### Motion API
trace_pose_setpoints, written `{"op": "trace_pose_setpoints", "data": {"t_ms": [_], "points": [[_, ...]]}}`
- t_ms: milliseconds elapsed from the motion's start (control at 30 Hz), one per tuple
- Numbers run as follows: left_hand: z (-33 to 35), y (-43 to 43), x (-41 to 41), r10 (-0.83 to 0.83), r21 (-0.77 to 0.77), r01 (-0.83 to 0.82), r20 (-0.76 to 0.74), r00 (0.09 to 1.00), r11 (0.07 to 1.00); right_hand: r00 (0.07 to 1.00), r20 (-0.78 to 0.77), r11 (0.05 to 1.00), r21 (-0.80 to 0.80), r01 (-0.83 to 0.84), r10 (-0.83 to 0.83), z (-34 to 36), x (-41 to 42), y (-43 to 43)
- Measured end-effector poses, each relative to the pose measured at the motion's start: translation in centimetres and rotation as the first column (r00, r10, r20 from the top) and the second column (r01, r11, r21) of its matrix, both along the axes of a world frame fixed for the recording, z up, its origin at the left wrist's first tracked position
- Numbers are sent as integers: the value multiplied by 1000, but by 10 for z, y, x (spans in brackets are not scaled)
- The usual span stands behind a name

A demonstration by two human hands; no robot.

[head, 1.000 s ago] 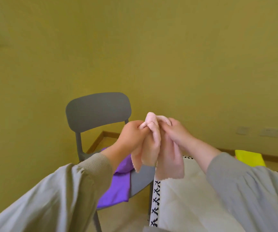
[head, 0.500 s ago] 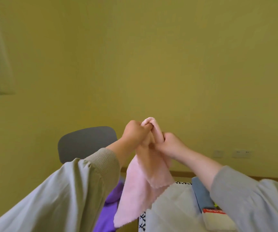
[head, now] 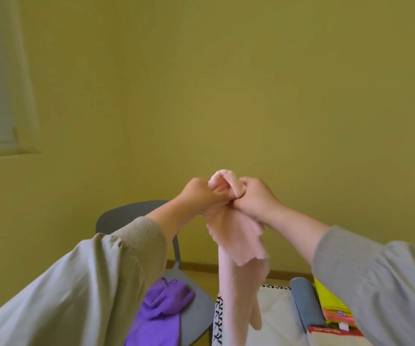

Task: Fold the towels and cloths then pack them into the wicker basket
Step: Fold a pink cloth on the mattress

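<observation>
The pink cloth (head: 238,245) hangs in the air above and just right of the grey chair (head: 126,213). Its top is bunched between the left hand (head: 201,193) and right hand (head: 256,198), each closed on it, knuckles touching. Sliding the hands apart along one hem should square it. There is free air above the chair; the tail dangles near the white cover (head: 273,308) to the chair's right.

white lettering on red label (head: 334,331), blurred, unreadable; nothing else legible
</observation>
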State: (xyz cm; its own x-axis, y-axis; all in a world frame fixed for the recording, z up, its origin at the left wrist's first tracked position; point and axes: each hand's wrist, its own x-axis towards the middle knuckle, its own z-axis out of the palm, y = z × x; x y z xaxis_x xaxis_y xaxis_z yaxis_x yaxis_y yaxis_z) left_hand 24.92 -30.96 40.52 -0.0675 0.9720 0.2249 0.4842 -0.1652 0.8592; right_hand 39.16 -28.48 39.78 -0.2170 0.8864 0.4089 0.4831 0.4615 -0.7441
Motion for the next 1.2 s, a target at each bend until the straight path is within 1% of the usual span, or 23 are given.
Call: {"op": "trace_pose_setpoints", "data": {"t_ms": [67,100,167,200,233,300,333,433,567,633,667,733,800,833,867,900,933,967,1067,1200], "points": [[-1,-3,-7,-102,-13,105,146,984,994,1000,-18,1000,26,16,-16,4,-1,-2],[-2,-3,-11,-137,-19,144,211,968,989,998,-59,1000,-3,2,-2,7,0,-2],[0,-5,-20,-159,-21,172,283,946,985,987,-143,989,-117,-92,75,12,3,-5],[1,-6,-24,-167,-16,181,311,935,983,983,-138,977,-161,-140,119,14,4,-7],[3,-7,-27,-179,-12,195,343,922,981,987,-65,974,-165,-153,144,16,4,-9],[5,-9,-31,-206,-9,227,386,899,974,984,129,989,-94,-115,126,20,3,-11],[5,-10,-32,-218,-11,241,388,896,970,981,167,994,-57,-94,102,22,2,-12],[1,-9,-30,-225,-15,257,436,872,966,985,149,995,-56,-84,91,22,-1,-12],[1,-10,-25,-187,-7,221,508,841,975,979,88,976,-139,-170,183,20,3,-15],[2,-10,-25,-149,-4,174,495,856,985,981,104,979,-135,-151,166,20,6,-16],[1,-8,-26,-109,1,121,441,891,993,984,116,985,-118,-122,136,19,7,-15],[2,-6,-29,-7,18,2,271,962,1000,993,96,996,-74,-59,66,18,9,-13],[2,-5,-33,55,28,-58,106,993,998,999,37,1000,-5,3,-3,17,12,-7],[2,-5,-35,66,31,-66,3,998,997,999,6,998,34,43,-44,18,13,-4],[1,-4,-37,74,30,-71,-129,989,997,996,-19,994,72,86,-85,18,16,0],[-1,-5,-39,84,24,-81,-260,962,996,992,-39,987,103,127,-124,18,18,4],[-3,-6,-41,97,15,-98,-360,928,995,986,-51,980,119,161,-156,18,21,7],[-6,-8,-45,115,3,-125,-419,901,992,982,-49,974,127,187,-182,17,23,10],[-16,-9,-61,204,7,-232,-501,841,973,966,25,955,158,249,-256,9,25,16],[-24,-8,-81,331,47,-362,-526,783,931,950,116,950,153,272,-291,1,27,18]]}}
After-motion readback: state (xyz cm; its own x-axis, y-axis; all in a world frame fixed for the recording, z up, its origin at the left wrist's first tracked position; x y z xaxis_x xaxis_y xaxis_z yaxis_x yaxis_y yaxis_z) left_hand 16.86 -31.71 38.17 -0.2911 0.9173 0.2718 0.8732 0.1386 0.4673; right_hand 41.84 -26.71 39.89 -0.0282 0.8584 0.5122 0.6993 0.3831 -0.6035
